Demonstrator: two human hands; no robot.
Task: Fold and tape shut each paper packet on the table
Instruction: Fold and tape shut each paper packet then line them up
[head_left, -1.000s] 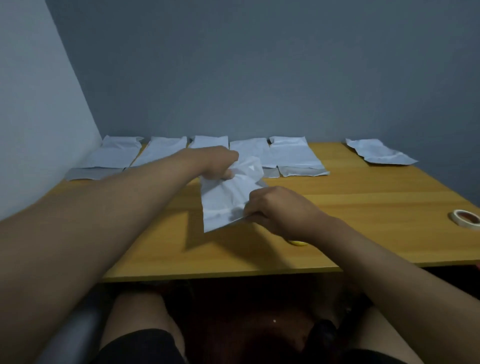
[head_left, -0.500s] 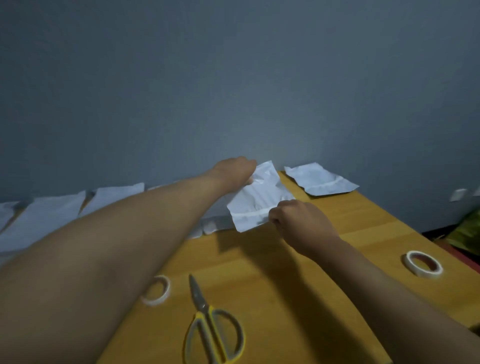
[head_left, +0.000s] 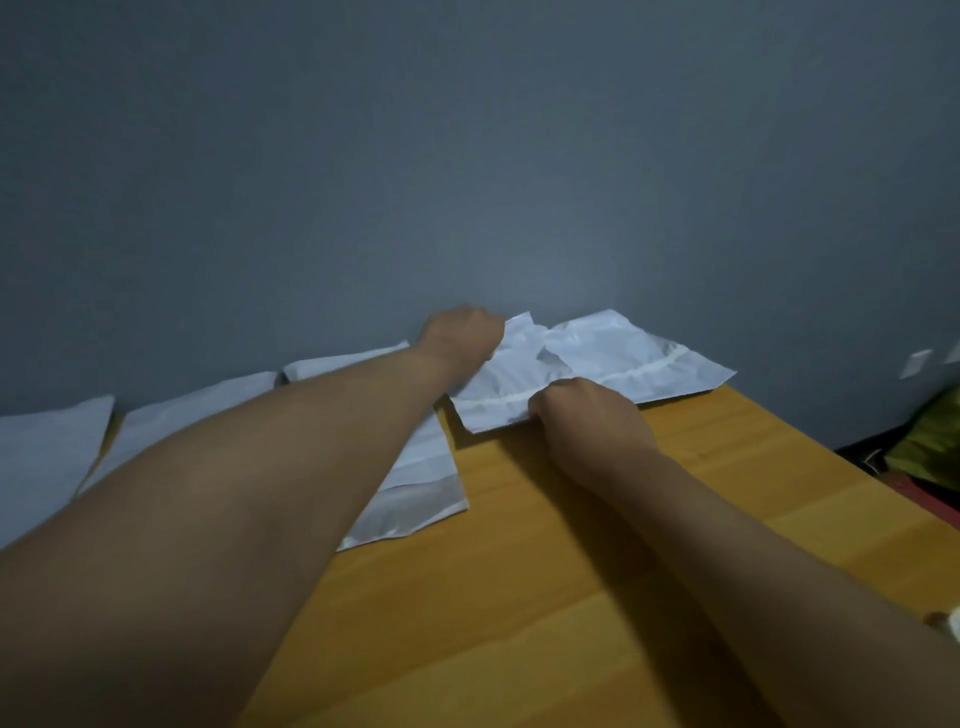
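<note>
Both hands hold one white paper packet (head_left: 506, 387) with a strip of tape across its near end, low over the far right part of the wooden table (head_left: 571, 545). My left hand (head_left: 460, 332) grips its far edge and my right hand (head_left: 582, 410) pinches its near edge. It partly overlaps another taped white packet (head_left: 649, 358) lying flat at the table's far right corner. Several more white packets (head_left: 197, 415) lie in a row along the back wall to the left, partly hidden by my left forearm.
The grey wall (head_left: 467, 156) stands right behind the packets. A sliver of a white tape roll (head_left: 953, 621) shows at the right edge. Green and dark items (head_left: 930, 441) lie on the floor beyond the table's right edge.
Both hands carried the packet farther right and down, to beside the taped packet in the far right corner. The view followed, so the scissors and near tape roll dropped out of sight.
</note>
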